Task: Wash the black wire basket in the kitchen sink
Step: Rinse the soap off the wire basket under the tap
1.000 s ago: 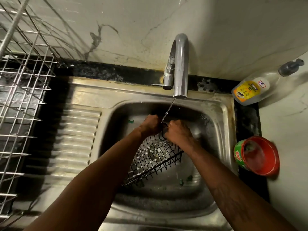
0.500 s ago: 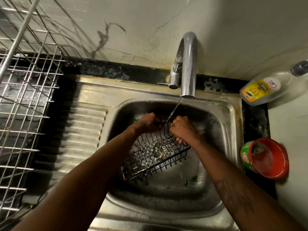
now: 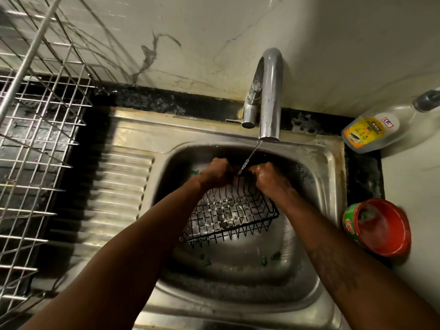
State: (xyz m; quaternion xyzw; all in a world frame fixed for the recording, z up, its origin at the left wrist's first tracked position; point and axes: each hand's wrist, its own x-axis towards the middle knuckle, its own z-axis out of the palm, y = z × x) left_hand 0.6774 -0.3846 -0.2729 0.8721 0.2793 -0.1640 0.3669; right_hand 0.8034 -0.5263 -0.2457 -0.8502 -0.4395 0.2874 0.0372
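Head view: left hand (image 3: 217, 173) and right hand (image 3: 269, 178), fingers curled gripping the black wire basket (image 3: 228, 215), now swung broadside so the tap (image 3: 269, 96) rinses fresh wires

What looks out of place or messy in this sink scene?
Small green scraps lie on the floor of the sink, near the black wire basket, like leftover debris. Nothing else stands out.

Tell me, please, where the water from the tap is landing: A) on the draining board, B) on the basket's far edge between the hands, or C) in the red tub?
B: the stream from the tap meets the basket rim between the left hand and right hand.
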